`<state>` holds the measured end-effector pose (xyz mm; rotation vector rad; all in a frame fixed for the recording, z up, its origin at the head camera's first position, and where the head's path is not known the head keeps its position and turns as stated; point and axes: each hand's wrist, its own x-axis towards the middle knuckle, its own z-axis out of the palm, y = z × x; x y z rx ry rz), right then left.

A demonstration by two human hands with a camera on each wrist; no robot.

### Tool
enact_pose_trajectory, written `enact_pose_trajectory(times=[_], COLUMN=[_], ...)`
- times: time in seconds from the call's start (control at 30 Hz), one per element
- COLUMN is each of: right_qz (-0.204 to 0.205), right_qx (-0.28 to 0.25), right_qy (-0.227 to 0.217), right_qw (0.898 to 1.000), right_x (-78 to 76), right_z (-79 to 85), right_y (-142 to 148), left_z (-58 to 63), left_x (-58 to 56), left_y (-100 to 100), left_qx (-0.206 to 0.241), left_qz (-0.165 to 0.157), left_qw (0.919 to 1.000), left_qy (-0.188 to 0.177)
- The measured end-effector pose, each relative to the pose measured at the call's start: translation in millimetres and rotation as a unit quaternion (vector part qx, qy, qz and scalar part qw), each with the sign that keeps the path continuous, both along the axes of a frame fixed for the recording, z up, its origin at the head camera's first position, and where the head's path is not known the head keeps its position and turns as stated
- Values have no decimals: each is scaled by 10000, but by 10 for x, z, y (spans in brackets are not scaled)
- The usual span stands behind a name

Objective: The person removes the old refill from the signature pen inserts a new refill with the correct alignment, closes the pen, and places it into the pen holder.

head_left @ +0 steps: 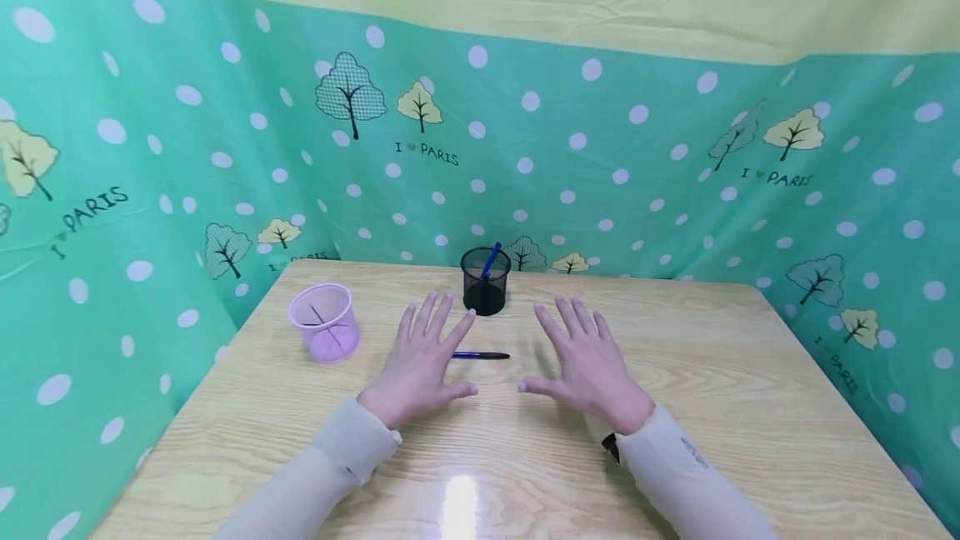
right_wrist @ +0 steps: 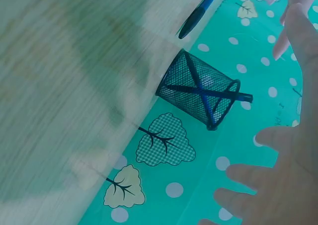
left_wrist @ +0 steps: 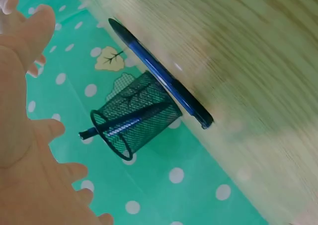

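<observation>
Both hands hover over the wooden table with fingers spread and nothing in them. My left hand [head_left: 420, 365] is above the left end of a blue pen [head_left: 483, 355] with black ends, partly covering it in the head view. That pen lies crosswise on the table, its full length showing as a pen [left_wrist: 154, 66] in the left wrist view. To its right is my right hand [head_left: 592, 369], thumb pointing inward. Beyond the hands stands a black mesh pen cup [head_left: 483, 298] with a blue pen [head_left: 491, 258] leaning in it.
A light purple mesh cup [head_left: 330, 340] stands at the table's left, thin dark lines visible inside it. Around the wooden table [head_left: 712, 357] hangs a green curtain [head_left: 600, 140] with white dots and trees, close behind the back edge.
</observation>
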<state>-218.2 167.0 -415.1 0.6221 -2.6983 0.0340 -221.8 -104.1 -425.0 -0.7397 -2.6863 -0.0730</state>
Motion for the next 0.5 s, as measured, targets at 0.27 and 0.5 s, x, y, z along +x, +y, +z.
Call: enact_pose_trajectory(times=[0.27,0.5], right_qz=[65,230], right_qx=[33,1], right_qy=[-230,-199], right_qw=[9997,9995], right_x=[-80,-171], right_z=[19,2], right_y=[-22,-45], left_z=[-15,-32], left_x=[-63,-162], left_y=[-94,-124], left_qx=[282,431], left_qz=[55,47], left_qw=[9995,9988], left_qy=[-158,-238])
